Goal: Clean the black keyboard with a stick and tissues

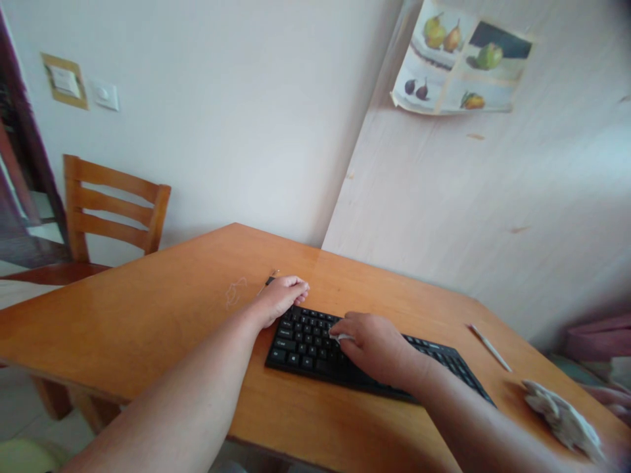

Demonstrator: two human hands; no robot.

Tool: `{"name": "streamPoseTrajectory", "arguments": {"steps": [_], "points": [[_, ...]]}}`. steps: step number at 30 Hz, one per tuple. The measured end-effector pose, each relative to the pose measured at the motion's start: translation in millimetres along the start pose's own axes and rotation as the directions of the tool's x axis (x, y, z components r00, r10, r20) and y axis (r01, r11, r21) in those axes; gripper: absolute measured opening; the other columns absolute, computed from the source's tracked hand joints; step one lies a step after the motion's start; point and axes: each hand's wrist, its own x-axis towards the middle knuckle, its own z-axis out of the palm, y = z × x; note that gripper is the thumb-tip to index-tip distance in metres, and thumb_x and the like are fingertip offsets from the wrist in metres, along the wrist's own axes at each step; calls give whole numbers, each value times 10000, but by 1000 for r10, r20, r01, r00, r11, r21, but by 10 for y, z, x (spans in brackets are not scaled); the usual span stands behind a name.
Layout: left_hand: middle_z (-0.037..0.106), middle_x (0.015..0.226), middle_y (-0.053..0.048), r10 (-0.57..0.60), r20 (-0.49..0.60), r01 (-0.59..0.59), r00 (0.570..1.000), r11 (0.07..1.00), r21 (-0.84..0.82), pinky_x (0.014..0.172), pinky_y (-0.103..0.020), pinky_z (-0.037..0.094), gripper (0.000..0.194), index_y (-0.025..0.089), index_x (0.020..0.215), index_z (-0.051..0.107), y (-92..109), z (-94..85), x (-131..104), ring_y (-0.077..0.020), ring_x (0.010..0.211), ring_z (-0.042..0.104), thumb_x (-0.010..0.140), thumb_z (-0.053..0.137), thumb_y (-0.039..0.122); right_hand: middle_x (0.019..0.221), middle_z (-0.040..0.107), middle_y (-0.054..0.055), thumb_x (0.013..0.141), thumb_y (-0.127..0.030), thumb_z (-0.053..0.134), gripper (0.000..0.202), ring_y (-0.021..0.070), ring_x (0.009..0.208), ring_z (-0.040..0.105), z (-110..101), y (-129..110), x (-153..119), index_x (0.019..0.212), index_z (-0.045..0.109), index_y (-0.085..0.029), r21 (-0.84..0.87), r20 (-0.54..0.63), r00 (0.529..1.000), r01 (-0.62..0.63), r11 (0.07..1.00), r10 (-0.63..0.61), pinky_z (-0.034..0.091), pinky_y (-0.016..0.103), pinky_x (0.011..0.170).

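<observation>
A black keyboard lies at an angle on the wooden table. Over its upper left corner is my left hand, its fingers curled closed; whether anything is inside them is hidden. My right hand rests low over the left-middle keys, pinching a small white wad, which looks like tissue or cloth, against them. The hand and forearm cover much of the keyboard's middle and right part. Just behind my left hand a small dark object with a thin pale line shows partly.
A thin white stick, perhaps a pen, lies right of the keyboard. Nearer, a crumpled greyish cloth sits by the right edge. Loose pale thread lies to the left. A wooden chair and the wall stand behind the table.
</observation>
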Motion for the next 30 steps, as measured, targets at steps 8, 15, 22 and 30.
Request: {"name": "streamPoseTrajectory", "arguments": {"steps": [8,15,22,30], "points": [[684,781,-40,-3,1,3,1000,1000,-6,719,-303,453,330,164,799,651,-15,4,2,-156,709,592,783,621,493,961,713,54,876,-182,477,287,190,896,644,53,-85,-1,969,746,-217,35,-2,1000,10,999,-10,433,273,796],[691,796,-41,-16,-4,16,1000,1000,-1,723,-301,456,338,171,796,657,-29,3,13,-155,713,593,783,615,506,965,711,55,887,-200,488,279,196,912,636,44,-45,89,996,743,-231,-2,4,1000,-2,1000,2,420,280,797],[692,807,-48,-9,-4,9,1000,1000,0,717,-300,458,344,168,808,664,-36,2,11,-155,713,591,786,615,507,968,706,53,895,-188,469,287,181,900,633,68,-162,117,988,739,-216,75,-45,999,16,997,-13,420,265,791],[693,813,-57,-11,-2,11,1000,1000,-3,708,-298,463,342,164,813,667,-62,7,30,-155,710,591,790,616,502,958,707,52,879,-192,478,279,194,910,634,29,-154,177,957,743,-226,9,15,999,29,1000,-29,420,279,790]]}}
